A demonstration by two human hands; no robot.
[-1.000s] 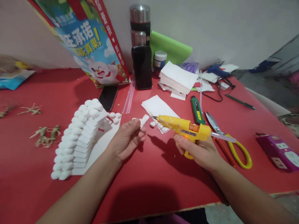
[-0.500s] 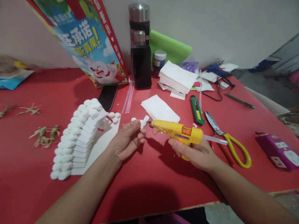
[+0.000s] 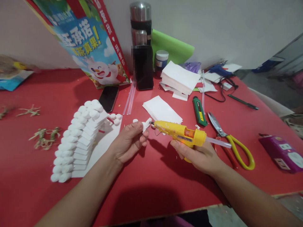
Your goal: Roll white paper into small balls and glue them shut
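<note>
Glue gun (image 3: 174,130) has moved closer to the white piece (image 3: 146,125); left hand (image 3: 130,140) pinches this piece, right hand (image 3: 200,156) firmly grasps the gun.

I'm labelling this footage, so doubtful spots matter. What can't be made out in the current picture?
All in the head view:
Yellow glue gun: handle mostly covered by the right hand.
White piece: gripped end hidden by the left hand.
Steel flask: base hidden behind the black device.
Printed bag: top cut off by the upper edge.
Purple box: markings too small and blurred.
</note>
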